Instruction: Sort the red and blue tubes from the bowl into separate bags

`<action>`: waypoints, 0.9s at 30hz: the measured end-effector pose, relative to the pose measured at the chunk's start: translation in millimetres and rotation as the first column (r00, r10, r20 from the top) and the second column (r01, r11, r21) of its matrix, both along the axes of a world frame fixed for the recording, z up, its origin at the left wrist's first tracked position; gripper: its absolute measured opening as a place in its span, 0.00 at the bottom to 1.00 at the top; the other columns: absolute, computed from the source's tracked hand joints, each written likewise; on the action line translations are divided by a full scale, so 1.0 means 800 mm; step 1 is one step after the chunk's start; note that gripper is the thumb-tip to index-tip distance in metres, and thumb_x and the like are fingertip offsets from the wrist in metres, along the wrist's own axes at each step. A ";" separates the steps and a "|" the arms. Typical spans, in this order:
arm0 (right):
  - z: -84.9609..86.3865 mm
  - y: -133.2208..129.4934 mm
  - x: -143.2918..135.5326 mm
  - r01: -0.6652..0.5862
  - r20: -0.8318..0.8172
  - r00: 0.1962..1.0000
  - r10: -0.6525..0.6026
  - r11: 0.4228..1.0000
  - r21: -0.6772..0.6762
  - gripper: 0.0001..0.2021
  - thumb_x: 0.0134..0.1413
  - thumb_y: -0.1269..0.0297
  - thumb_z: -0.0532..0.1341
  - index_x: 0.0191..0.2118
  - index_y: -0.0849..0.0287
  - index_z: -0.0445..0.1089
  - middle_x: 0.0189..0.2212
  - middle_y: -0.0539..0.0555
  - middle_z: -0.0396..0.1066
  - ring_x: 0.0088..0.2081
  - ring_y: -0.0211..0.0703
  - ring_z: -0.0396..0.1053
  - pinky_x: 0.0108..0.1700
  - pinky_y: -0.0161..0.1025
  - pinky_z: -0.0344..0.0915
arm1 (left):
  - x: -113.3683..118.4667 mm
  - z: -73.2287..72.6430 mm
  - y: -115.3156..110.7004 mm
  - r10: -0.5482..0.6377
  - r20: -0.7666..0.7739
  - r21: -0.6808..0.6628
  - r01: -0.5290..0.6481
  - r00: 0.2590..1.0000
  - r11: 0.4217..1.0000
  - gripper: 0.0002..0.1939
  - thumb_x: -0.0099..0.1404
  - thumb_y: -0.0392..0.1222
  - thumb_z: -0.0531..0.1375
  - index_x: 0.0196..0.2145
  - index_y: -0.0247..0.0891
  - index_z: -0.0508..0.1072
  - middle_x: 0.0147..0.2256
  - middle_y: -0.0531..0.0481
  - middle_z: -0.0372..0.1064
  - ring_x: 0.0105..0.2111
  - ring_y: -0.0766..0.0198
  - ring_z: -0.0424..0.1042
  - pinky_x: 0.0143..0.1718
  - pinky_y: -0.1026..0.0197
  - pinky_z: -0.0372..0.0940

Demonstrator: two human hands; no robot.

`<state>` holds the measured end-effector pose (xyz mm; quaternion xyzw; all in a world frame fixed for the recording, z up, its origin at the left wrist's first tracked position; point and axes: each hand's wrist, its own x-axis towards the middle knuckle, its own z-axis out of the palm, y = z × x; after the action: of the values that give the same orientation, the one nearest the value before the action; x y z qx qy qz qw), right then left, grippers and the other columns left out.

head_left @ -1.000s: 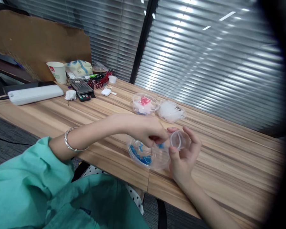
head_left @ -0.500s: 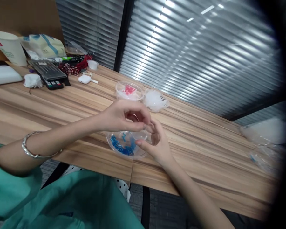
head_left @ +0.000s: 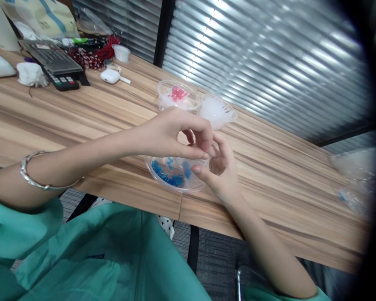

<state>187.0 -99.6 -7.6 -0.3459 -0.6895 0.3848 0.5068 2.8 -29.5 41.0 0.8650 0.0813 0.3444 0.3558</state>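
My left hand [head_left: 188, 133] is closed in a pinch over the bowl, thumb against fingertips. Whatever it pinches is too small or hidden to make out. Close beside it, my right hand [head_left: 223, 173] curls with thumb and fingers around a clear, cup-like plastic piece [head_left: 196, 162], whose edges are hard to see. The fingertips of both hands nearly meet. Below them, a clear plastic bowl [head_left: 163, 182] stands on the table with many small blue pieces [head_left: 167, 173] in it, some blurred behind the clear piece.
Behind my hands are a clear tub [head_left: 163, 100] with a red-and-white packet and a translucent white plastic bundle [head_left: 214, 110]. At left lie a white earbud case [head_left: 110, 76], a black keypad device [head_left: 62, 81], red wires [head_left: 108, 50] and a small white tub [head_left: 121, 53]. Plastic bags [head_left: 357, 179] lie right.
The camera view has shifted, so the table things sit higher in the picture. My hands stay together above the bowl, with the left fingers slightly more closed over the right fingertips.
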 end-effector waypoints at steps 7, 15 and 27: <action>-0.005 -0.005 -0.001 0.089 0.013 0.996 -0.089 0.996 0.014 0.33 0.54 0.58 0.68 0.61 0.47 0.53 0.50 0.54 0.72 0.52 0.50 0.72 0.57 0.54 0.68 | 0.004 0.001 -0.001 0.011 0.009 0.049 -0.012 1.000 0.999 0.08 0.63 0.38 0.62 0.26 0.35 0.75 0.35 0.48 0.75 0.37 0.66 0.74 0.40 0.65 0.67; -0.009 -0.013 -0.010 0.266 -0.048 0.964 -0.263 0.958 0.102 0.26 0.58 0.56 0.65 0.58 0.46 0.55 0.39 0.53 0.75 0.46 0.52 0.75 0.55 0.60 0.68 | 0.008 -0.011 0.005 0.326 -0.066 -0.098 -0.332 0.943 0.938 0.10 0.50 0.24 0.52 0.22 0.35 0.67 0.21 0.53 0.66 0.25 0.68 0.67 0.26 0.65 0.58; -0.004 -0.013 -0.012 0.200 -0.023 0.980 -0.199 0.972 0.124 0.24 0.58 0.62 0.65 0.57 0.47 0.57 0.40 0.52 0.75 0.47 0.49 0.75 0.50 0.51 0.72 | 0.001 -0.012 -0.013 0.272 -0.580 0.409 -0.015 0.768 0.912 0.05 0.59 0.35 0.61 0.34 0.34 0.78 0.39 0.44 0.75 0.37 0.56 0.71 0.33 0.61 0.58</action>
<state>177.2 -109.9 -10.8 -0.3789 -0.6713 0.2896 0.5674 3.2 -40.0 31.1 0.9727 0.1934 0.0736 0.1054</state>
